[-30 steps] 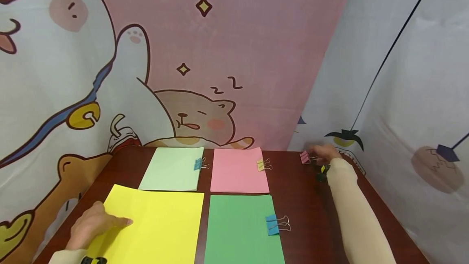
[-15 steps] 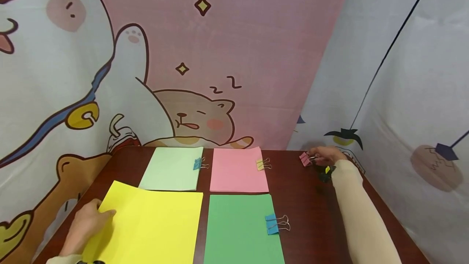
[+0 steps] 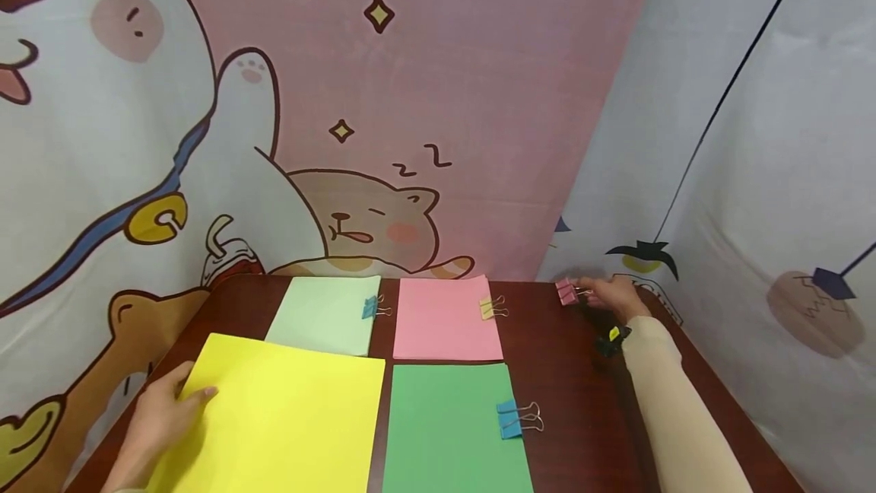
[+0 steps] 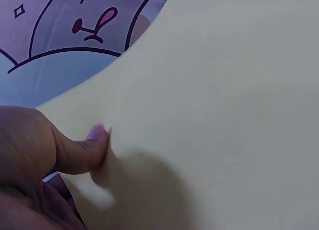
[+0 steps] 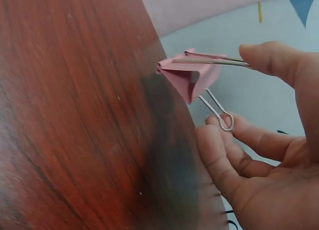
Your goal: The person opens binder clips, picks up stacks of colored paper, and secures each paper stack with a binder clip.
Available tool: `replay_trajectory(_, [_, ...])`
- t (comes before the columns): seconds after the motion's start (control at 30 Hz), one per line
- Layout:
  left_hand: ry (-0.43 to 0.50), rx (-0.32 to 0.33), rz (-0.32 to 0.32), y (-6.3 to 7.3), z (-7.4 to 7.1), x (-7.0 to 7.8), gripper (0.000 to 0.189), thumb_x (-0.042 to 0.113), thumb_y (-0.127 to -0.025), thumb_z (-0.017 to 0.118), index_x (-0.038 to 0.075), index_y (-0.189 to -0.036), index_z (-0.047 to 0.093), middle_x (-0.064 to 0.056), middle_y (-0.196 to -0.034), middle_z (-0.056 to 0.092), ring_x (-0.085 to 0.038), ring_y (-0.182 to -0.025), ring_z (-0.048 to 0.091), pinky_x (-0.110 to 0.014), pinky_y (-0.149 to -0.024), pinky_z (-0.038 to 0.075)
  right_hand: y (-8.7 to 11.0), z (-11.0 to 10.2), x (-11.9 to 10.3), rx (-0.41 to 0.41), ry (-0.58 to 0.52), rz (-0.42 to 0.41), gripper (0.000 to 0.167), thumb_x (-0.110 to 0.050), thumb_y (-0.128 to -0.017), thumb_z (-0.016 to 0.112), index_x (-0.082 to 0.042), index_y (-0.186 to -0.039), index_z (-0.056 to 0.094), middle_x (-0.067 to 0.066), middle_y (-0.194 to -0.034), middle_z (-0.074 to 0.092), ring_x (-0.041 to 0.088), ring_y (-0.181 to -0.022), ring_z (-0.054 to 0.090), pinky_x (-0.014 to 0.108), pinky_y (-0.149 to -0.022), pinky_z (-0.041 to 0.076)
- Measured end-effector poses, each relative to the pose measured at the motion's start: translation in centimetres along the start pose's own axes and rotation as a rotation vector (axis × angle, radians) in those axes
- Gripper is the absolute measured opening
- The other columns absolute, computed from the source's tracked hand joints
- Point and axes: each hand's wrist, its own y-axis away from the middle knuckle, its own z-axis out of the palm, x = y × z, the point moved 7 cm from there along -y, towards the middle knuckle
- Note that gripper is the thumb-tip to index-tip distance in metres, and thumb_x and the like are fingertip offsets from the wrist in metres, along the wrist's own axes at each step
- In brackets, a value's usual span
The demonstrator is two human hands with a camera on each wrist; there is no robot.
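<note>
At the front left, my left hand pinches the left edge of a yellow paper sheet, thumb on top and fingers beneath. In the left wrist view the paper looks pale and bends up under the thumb. Over at the back right, my right hand holds a pink binder clip by its wire handles. The right wrist view shows my thumb on one handle and fingertips at the other, with the clip's pink body pointing away from the palm.
Pale green paper with a blue binder clip and pink paper with a yellow clip lie at the back. Green paper with a larger blue clip lies front centre. A printed cloth stands behind the table.
My left hand has shifted from resting on the yellow paper to gripping its left edge, which has risen. My right hand has taken hold of the pink binder clip by its handles.
</note>
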Motion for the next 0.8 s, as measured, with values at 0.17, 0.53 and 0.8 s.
replay_trajectory(0.17, [0.075,-0.015,-0.010,0.2,-0.2,-0.2,0.062,0.042,-0.100,0.065,-0.001,-0.142,0.048,-0.035,-0.138,0.055,-0.025,-0.090,0.064,-0.033,-0.071,0.048,1.2,0.7,-0.3,0.035,-0.017,-0.061,0.089,-0.056,-0.097,0.063,0.011,-0.150,0.039,0.028,-0.144,0.053,0.031,-0.119,0.068,0.049,-0.113,0.045])
replay_trajectory(0.53, [0.213,0.056,-0.067,0.5,-0.8,-0.3,0.063,0.042,-0.103,0.059,0.003,-0.151,0.042,-0.032,-0.133,0.062,-0.017,-0.077,0.064,-0.031,-0.062,0.052,4.6,1.7,-0.3,0.060,-0.053,-0.150,0.089,-0.066,-0.093,0.062,0.003,-0.149,0.046,0.025,-0.143,0.058,0.028,-0.118,0.067,0.052,-0.116,0.042])
replay_trajectory(0.8, [0.283,0.101,-0.073,0.2,-0.7,0.7,0.063,0.039,-0.104,0.059,0.005,-0.153,0.041,-0.031,-0.132,0.063,-0.016,-0.073,0.066,-0.032,-0.060,0.054,6.4,2.4,-1.2,0.050,-0.091,-0.160,0.094,-0.071,-0.090,0.062,-0.003,-0.152,0.045,0.023,-0.147,0.054,0.039,-0.129,0.059,0.058,-0.119,0.036])
